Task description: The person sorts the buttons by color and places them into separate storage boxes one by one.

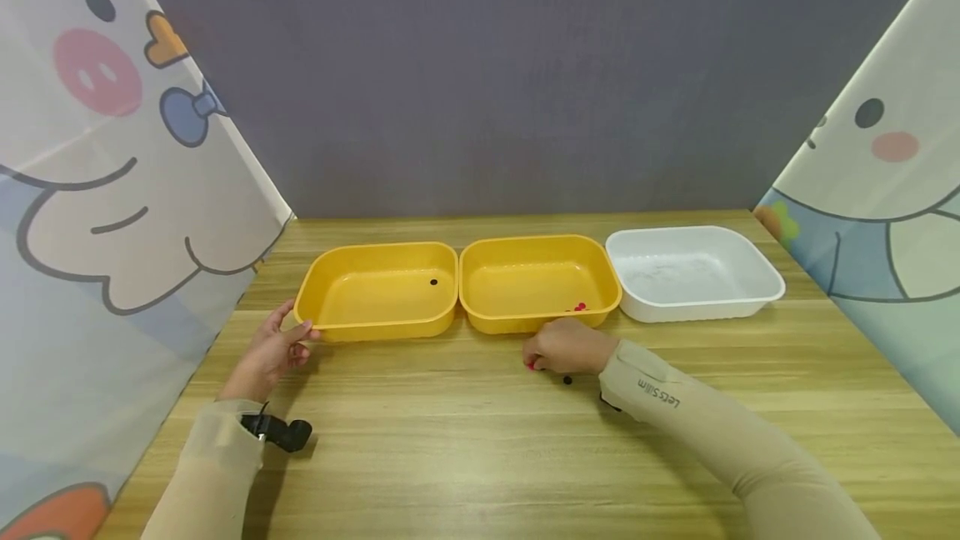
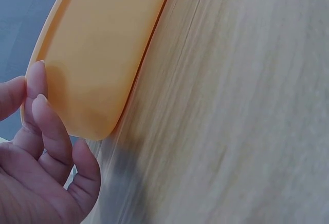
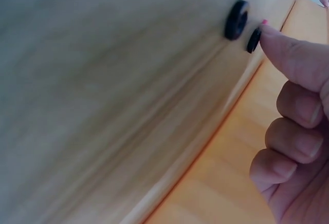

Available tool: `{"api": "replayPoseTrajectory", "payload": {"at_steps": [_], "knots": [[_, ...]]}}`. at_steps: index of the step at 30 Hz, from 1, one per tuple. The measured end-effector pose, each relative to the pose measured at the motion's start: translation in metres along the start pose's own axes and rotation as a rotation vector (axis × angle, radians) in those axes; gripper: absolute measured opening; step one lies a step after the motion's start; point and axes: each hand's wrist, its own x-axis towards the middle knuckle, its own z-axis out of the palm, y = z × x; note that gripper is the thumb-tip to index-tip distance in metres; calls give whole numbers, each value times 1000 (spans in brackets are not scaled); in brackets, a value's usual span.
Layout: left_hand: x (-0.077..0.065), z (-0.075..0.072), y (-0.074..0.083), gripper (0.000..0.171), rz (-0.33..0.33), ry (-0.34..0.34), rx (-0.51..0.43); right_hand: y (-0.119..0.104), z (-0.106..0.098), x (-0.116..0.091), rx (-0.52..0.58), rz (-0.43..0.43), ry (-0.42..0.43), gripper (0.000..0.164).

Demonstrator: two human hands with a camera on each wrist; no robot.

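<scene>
At the left end of the left yellow tray [image 1: 375, 331], my left hand [image 1: 272, 352] pinches the rim between thumb and fingers. The left wrist view shows the thumb and index finger meeting at the edge of this tray [image 2: 97, 54], the other fingers curled below. My right hand [image 1: 566, 346] is low over the table in front of the middle yellow tray [image 1: 498, 324], pinching a small pink piece [image 1: 531, 367], mostly hidden by the fingers. A small black ring-shaped piece [image 3: 236, 20] stands out on the table nearby; a second black piece [image 3: 253, 40] is right at the thumb tip.
Several small pink pieces [image 1: 581, 307] lie inside the middle tray near its front wall. One black piece [image 1: 433, 282] is in the left tray. A white tray [image 1: 697, 309] stands at the right of the row. Behind rises a grey panel [image 1: 480, 82], with printed cloth at both sides.
</scene>
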Motion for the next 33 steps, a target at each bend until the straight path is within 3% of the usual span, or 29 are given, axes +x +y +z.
{"api": "replayPoseTrajectory", "payload": {"at_steps": [15,25,33], "knots": [[-1,3,3,71,4,6,21,-1,-1,-2,5,45,0,17],[-1,3,1,73,-12,10,16,1,1,-6,40,73,-45,18],[0,3,2,70,-3,6,19,-1,-7,-9,59,84,-54,14]]}}
